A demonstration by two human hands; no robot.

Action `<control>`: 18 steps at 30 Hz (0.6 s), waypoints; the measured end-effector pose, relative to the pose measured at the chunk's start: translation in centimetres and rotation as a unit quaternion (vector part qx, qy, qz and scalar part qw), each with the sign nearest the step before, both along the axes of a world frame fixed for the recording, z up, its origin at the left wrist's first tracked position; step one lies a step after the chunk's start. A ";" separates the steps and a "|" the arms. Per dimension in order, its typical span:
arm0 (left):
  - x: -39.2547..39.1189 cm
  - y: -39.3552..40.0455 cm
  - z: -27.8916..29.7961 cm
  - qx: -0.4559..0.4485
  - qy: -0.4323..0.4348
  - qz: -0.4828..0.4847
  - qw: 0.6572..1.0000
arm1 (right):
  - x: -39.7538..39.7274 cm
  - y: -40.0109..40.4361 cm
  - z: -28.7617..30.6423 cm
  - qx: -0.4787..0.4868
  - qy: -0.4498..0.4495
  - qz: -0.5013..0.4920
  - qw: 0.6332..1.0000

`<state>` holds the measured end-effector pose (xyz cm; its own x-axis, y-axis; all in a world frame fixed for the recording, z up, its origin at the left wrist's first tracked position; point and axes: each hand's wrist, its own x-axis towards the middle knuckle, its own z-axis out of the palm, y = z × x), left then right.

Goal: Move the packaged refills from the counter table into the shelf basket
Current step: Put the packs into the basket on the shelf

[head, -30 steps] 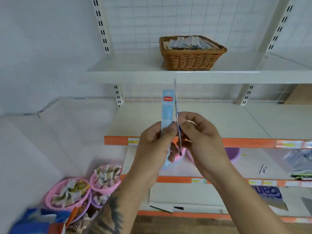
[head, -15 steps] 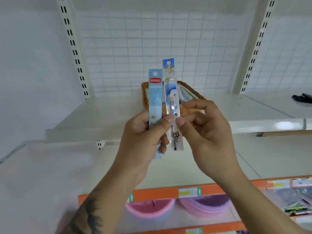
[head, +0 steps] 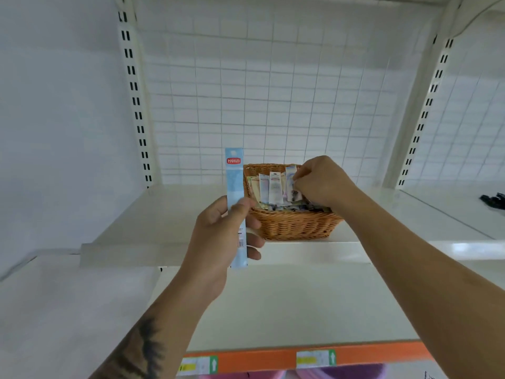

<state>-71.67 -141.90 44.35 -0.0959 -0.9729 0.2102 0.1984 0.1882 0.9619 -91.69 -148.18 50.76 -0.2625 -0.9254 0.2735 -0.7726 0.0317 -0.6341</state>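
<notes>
A person stands at a white shop shelf (head: 169, 214), both arms raised toward a wicker basket (head: 295, 224) that sits on the upper board just past centre, toward three o'clock. The left hand (head: 221, 236), at about nine o'clock of the basket, holds a long pale-blue refill packet (head: 235, 187) upright, thumb pressed across its front and fingers curled behind; the packet's red-labelled top rises above the basket's rim and its lower end hangs below the shelf's front edge. The right hand (head: 321, 181) reaches over the basket from three o'clock, fingers bent down, pinching a second, clear-fronted packet (head: 291, 184) that stands inside the basket against its far right corner. More packaged refills (head: 269, 188) stand leaning in a row at the basket's back, with others lying flat beneath them. Behind, at twelve o'clock, a white wire grid panel (head: 273, 91) backs the bay, flanked by slotted uprights (head: 134, 86). At six o'clock an orange price rail (head: 273, 358) with green-and-yellow tags edges the lower shelf. A dark item (head: 493, 200), too small to make out, lies on the neighbouring shelf at three o'clock.
</notes>
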 end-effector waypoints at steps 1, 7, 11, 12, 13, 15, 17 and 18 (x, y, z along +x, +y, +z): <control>0.0 0.0 -0.2 0.004 -0.003 0.004 1.000 | 0.3 -0.1 0.0 0.014 0.026 -0.001 1.000; -0.2 0.2 -0.7 0.033 -0.017 0.031 0.999 | 1.6 1.8 -0.2 -0.056 0.094 -0.029 0.994; -0.7 0.2 -0.8 0.031 -0.015 0.053 0.998 | 2.6 5.2 -1.7 -0.171 0.072 0.027 0.982; -0.9 0.4 -0.7 0.034 -0.009 0.047 0.998 | 3.0 6.2 -2.5 -0.201 0.065 0.049 0.976; -1.1 0.7 -0.6 0.044 0.007 0.036 0.998 | 3.5 7.3 -3.3 -0.230 0.055 0.073 0.969; -1.5 1.1 -0.4 0.074 0.060 0.011 0.995 | 4.3 9.0 -5.1 -0.270 0.023 0.123 0.955; -1.9 1.6 -0.4 0.091 0.098 0.005 0.991 | 5.0 10.0 -7.0 -0.281 -0.011 0.168 0.945; -2.2 1.8 -0.4 0.090 0.101 0.013 0.991 | 5.3 10.2 -7.9 -0.286 -0.018 0.180 0.941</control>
<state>-73.84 -140.09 43.93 -0.0450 -0.9979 0.0458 0.3868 0.0249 0.9218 -86.38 -137.99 42.82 0.0216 -0.6607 0.7503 -0.6448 -0.5828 -0.4946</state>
